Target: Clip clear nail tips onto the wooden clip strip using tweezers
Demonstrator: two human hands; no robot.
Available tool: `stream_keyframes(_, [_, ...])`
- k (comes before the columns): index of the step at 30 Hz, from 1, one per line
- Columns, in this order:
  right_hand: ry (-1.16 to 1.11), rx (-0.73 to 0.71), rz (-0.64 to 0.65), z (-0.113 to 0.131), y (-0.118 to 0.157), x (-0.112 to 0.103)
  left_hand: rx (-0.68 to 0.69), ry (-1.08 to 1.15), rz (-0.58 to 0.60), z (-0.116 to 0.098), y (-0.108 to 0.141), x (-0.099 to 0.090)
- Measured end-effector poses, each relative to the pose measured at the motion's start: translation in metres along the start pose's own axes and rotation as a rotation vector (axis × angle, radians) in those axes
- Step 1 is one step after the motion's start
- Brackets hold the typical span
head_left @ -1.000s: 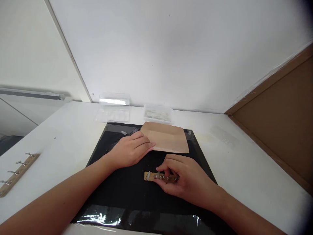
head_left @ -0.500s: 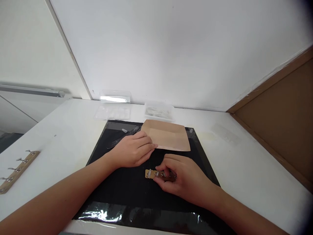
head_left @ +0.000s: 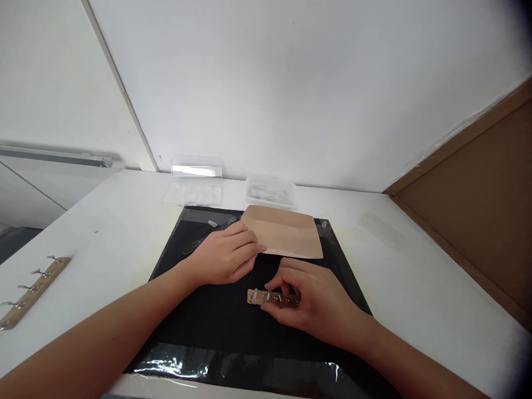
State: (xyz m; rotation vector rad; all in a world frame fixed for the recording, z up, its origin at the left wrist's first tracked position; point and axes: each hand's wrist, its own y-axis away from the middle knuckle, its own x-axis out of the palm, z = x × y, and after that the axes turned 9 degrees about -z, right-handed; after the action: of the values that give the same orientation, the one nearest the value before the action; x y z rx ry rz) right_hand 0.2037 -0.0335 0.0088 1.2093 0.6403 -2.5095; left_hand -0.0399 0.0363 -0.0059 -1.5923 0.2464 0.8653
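My right hand (head_left: 310,291) pinches a short wooden strip (head_left: 254,296) with small metal clips and clear tips, low over the black mat (head_left: 216,321). Its thumb and forefinger close on the strip's two long sides, and the palm hides the right end. My left hand (head_left: 228,254) rests with bent fingers at the lower left corner of a brown paper tray (head_left: 286,233); whether the fingers grip anything small is hidden. Behind that hand lies a dark, shiny strip (head_left: 197,244), partly covered. Small clear tips lie near the mat's upper left (head_left: 213,224) and upper right (head_left: 324,224) corners.
A second wooden strip with upright metal clips (head_left: 35,291) lies at the left on the white table (head_left: 103,249). An open clear case (head_left: 193,193) and a clear box of pieces (head_left: 270,191) stand by the back wall. A brown-framed board (head_left: 465,205) leans at the right.
The view has shifted very slightly. Both hands keep almost the same places, and my right hand still holds the wooden strip.
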Motion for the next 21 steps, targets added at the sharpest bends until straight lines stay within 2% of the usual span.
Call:
stream_keyframes(13, [0.027,-0.059,0.002,-0.004,0.001,-0.004,-0.004,0.008,0.012,0.001,0.001,0.0])
stream_keyframes(19, [0.007,-0.195,0.038,-0.003,0.0,-0.019,-0.003,0.004,0.011,0.001,0.0,-0.002])
stream_keyframes(21, [-0.037,-0.24,-0.015,-0.002,-0.002,-0.027,0.003,0.003,0.003,0.001,-0.001,-0.002])
